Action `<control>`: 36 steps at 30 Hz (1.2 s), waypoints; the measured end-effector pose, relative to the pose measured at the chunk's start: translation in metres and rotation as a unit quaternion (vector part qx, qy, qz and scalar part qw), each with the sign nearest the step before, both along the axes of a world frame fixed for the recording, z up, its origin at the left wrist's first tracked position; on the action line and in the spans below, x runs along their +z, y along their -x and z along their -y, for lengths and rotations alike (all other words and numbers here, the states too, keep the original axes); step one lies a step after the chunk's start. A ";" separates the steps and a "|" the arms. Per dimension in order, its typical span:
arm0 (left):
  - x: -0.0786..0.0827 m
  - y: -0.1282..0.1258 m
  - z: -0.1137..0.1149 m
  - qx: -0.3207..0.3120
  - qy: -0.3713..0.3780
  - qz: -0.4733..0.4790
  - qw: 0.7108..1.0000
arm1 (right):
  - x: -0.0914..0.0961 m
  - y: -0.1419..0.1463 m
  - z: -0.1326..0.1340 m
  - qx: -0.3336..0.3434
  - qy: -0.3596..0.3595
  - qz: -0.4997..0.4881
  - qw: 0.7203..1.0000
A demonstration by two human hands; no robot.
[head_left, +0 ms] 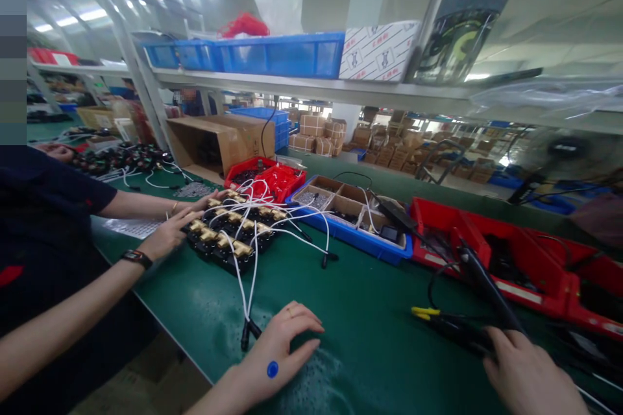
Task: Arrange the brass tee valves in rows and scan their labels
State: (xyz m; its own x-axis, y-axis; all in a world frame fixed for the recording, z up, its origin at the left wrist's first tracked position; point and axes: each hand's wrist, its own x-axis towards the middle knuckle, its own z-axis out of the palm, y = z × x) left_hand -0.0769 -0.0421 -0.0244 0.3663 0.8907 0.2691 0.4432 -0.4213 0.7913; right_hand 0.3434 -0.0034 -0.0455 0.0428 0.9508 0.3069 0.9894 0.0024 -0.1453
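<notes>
Down at the near edge of the green bench (370,331), the left hand (280,353) lies palm-down with its fingers spread and loosely curved, resting on the mat and holding nothing; a blue mark sits on its back, and the black plug ends of two white cables (249,285) lie just beside its thumb side, close to it but apparently not touching. Over to the other side, the right hand (528,376) is closed loosely around a dark tool with black leads (467,331), gripping it near its rear end, while the tool's yellow tip (422,313) points back toward the left hand, between the two hands. How tightly the fingers wrap cannot be told, since most of them are hidden under the hand. Beyond the left hand, well apart from it, a co-worker's two hands (170,233) rest on a cluster of black valves with brass fittings (228,233), from which the white cables trail toward the left hand. Past the right hand stands a red tray (530,259), and further from both hands a blue compartment tray (350,214).
</notes>
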 end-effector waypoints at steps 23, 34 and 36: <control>-0.001 0.098 0.051 0.290 -0.085 0.029 0.953 | -0.011 0.258 0.011 0.243 0.150 -0.376 0.881; -0.021 0.115 0.042 0.355 -0.097 0.022 0.929 | -0.019 0.236 0.006 0.092 0.160 -0.497 0.848; -0.020 0.113 0.040 0.348 -0.094 0.024 0.933 | -0.018 0.226 0.006 0.064 0.156 -0.506 0.846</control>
